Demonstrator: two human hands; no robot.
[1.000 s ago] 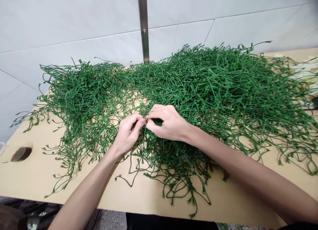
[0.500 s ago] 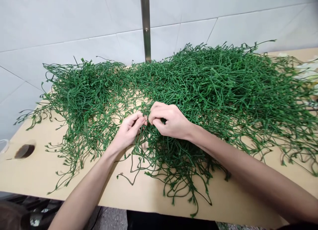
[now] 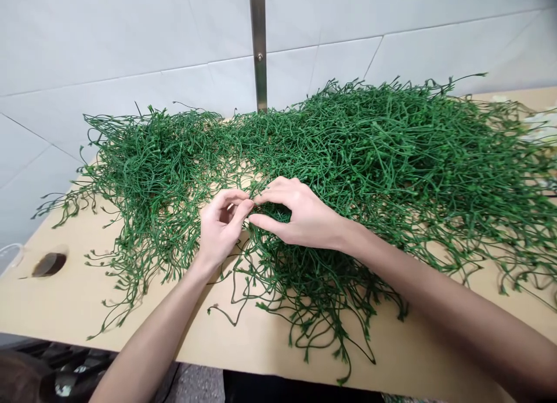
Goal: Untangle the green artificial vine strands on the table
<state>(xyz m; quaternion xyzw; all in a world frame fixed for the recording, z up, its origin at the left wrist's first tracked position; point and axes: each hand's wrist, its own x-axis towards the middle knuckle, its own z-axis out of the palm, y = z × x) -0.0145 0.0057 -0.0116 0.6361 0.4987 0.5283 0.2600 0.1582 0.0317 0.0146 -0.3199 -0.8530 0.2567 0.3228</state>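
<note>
A thick tangle of thin green artificial plant stems (image 3: 383, 142) with small forked tips covers the table. My left hand (image 3: 221, 223) is closed, thumb and forefinger pinched at a green stem that mostly hides behind the fingertips. Right beside those fingertips is my right hand (image 3: 300, 214), its thumb and fingers apart over the stems, the fingers reaching to the pinched spot. Below both hands, a denser bunch of stems (image 3: 322, 287) hangs toward the near edge, with loose curled ends lying on the tabletop.
The tan tabletop (image 3: 47, 307) has a dark round cable hole (image 3: 49, 264) at left. A metal upright (image 3: 259, 49) stands against the tiled wall (image 3: 130, 32). White artificial flowers (image 3: 542, 126) lie at the far right. A dark chair (image 3: 21, 374) is at lower left.
My right hand's thumb and fingers have spread from a closed pinch. My left hand has shifted slightly left and still pinches. The view has moved a little.
</note>
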